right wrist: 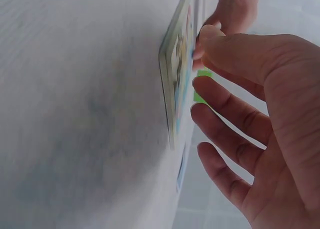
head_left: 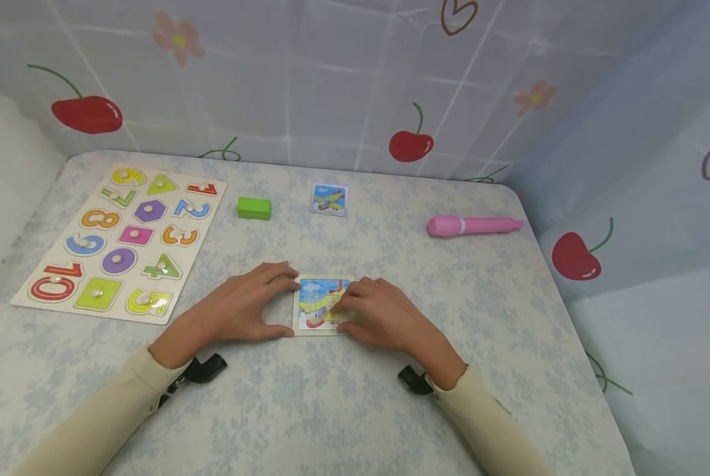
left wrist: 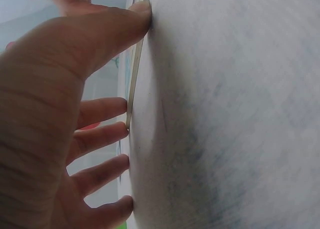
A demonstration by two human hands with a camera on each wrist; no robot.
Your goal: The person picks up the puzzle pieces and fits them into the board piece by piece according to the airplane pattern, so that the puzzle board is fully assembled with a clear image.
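Note:
A small square jigsaw puzzle (head_left: 315, 289) with a yellow aeroplane on blue sky lies in its pale tray (head_left: 296, 311) at the middle of the table. My left hand (head_left: 248, 303) is at the tray's left side. Its thumb touches the lower corner and its extended fingertips meet the upper edge; the left wrist view shows the fingers spread. Over the puzzle's right half is my right hand (head_left: 385, 314), index fingertip on the picture and thumb near the lower edge. In the right wrist view the thumb (right wrist: 235, 51) hides the index finger, and whether they pinch a piece is hidden.
Behind the puzzle lie a small aeroplane picture card (head_left: 330, 199) and a green block (head_left: 254, 208). To the left is a board of numbers and shapes (head_left: 206, 228) with knobs. A pink pen-like stick (head_left: 486, 225) lies at the right. A curtain (head_left: 331, 79) hangs behind the table.

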